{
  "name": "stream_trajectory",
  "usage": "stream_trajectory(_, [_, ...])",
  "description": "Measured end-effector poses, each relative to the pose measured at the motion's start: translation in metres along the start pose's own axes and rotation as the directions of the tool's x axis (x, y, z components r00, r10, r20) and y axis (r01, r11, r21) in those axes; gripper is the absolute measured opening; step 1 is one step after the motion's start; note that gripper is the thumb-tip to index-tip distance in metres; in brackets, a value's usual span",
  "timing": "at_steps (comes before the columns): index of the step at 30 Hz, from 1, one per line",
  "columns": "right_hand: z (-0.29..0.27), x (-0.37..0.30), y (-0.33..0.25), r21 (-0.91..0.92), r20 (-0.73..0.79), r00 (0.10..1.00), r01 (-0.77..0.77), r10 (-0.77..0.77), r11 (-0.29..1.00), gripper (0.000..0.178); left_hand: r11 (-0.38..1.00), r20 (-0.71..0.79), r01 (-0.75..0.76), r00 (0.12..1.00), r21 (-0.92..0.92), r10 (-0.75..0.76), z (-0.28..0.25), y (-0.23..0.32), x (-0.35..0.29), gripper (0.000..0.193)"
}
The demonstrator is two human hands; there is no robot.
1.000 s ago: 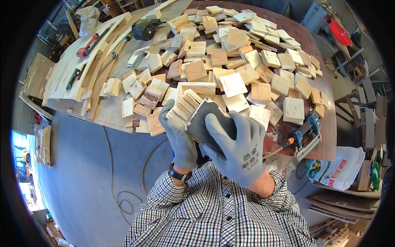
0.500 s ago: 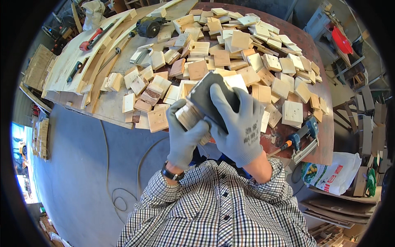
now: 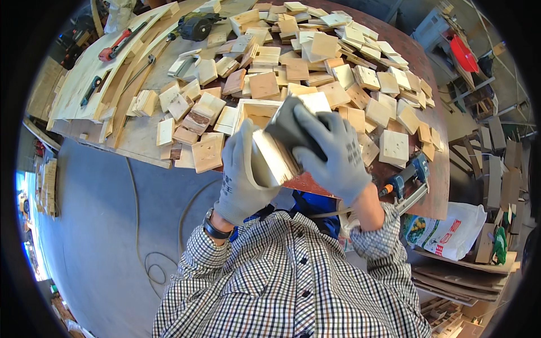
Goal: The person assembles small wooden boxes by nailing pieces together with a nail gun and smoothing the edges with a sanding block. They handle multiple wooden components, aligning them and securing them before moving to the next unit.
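In front of my chest, above the near edge of the table, my left hand (image 3: 239,174) grips a pale wooden block (image 3: 276,158) with layered edges. The fingers wrap its left side and the thumb lies underneath. My right hand (image 3: 335,155) is closed on a dark grey sanding block (image 3: 290,124), whose face rests against the upper right edge of the wood. Both hands wear grey gloves. Just beyond them stands a small open wooden box (image 3: 259,108), partly covered by the left fingers.
Many loose wooden squares (image 3: 265,84) are heaped on the table (image 3: 437,197). A blue nail gun (image 3: 414,172) lies at the right edge. A dark power tool (image 3: 196,25), a red-handled tool (image 3: 115,46) and long strips (image 3: 127,73) are at far left. A hose (image 3: 135,208) trails across the floor.
The wooden block has been turned so a broad, bright face shows. The sanding block has shifted to its upper right side, and my right hand has moved slightly down.
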State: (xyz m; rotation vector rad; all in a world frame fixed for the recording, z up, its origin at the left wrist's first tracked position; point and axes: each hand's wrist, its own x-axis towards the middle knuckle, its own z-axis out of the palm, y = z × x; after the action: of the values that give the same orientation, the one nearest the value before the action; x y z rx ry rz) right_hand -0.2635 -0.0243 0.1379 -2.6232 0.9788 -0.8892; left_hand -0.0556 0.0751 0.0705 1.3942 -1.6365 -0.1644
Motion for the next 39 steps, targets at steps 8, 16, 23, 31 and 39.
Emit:
stream_trajectory(8, [-0.011, -0.025, -0.028, 0.059, 0.052, 0.998, 0.035, -0.038, 0.998, 0.072, 0.999, 0.022, 0.028, 0.999, -0.041, -0.027, 0.000, 0.007, -0.003, 0.128])
stream_trajectory(16, [0.020, 0.012, 0.045, 0.287, -0.058, 0.899, -0.401, 0.434, 0.870, 0.068, 0.975, -0.006, 0.064, 0.998, -0.211, -0.067, 0.001, 0.024, -0.007, 0.138])
stream_trajectory(23, [0.002, -0.022, 0.031, 0.726, -0.005, 0.859, -0.349, 0.513, 0.592, 0.071, 0.994, -0.080, -0.100, 0.992, -0.048, 0.096, -0.012, 0.027, 0.003, 0.134])
stream_trajectory(31, [0.008, -0.038, 0.039, 0.674, -0.044, 0.859, -0.351, 0.509, 0.650, 0.070, 0.989, -0.107, -0.103, 0.988, 0.102, 0.114, -0.003, 0.023, 0.008, 0.139])
stream_trajectory(39, [0.002, -0.047, 0.035, 0.736, 0.078, 0.806, -0.444, 0.587, 0.512, 0.069, 0.326, 0.118, 0.255, 0.915, -0.910, -0.386, -0.004, 0.031, -0.005, 0.125])
